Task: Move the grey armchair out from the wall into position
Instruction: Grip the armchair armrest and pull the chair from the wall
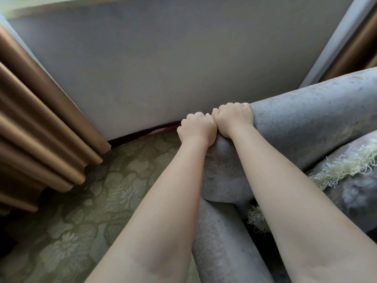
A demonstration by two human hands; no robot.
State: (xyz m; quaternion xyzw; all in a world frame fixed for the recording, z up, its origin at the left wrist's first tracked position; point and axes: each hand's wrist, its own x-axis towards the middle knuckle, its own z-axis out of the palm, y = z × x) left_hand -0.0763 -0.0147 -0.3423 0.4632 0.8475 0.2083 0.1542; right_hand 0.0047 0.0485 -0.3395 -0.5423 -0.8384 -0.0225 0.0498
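Head view, only one here. Two bare forearms nearest the lens, reaching forward and down. Left hand and right hand touching, knuckle against knuckle, both curled tight over the top corner of the grey armchair, fingers hooked over the far side and out of sight. Both fists clamped on that padded roll, nothing loose about it. Probably paired up on one corner because that's where back and arm meet, so a solid spot to haul on.

Armchair itself: under and to the right of the hands, backrest running off to the right, its far edge just beside the wall. Touching the wall or not, couldn't tell; corner blocked it. Armrest dropping down below the wrists toward the camera.

Fringed cushion on the seat, right of the right forearm, tassels hanging over the edge. Likely to slide if the chair got jerked.

Left of the left hand: patterned carpet, bare stretch, so room to swing the chair that way. Brown curtain further left, hanging down to the floor, worth keeping clear of.

Looked like the pull barely started.
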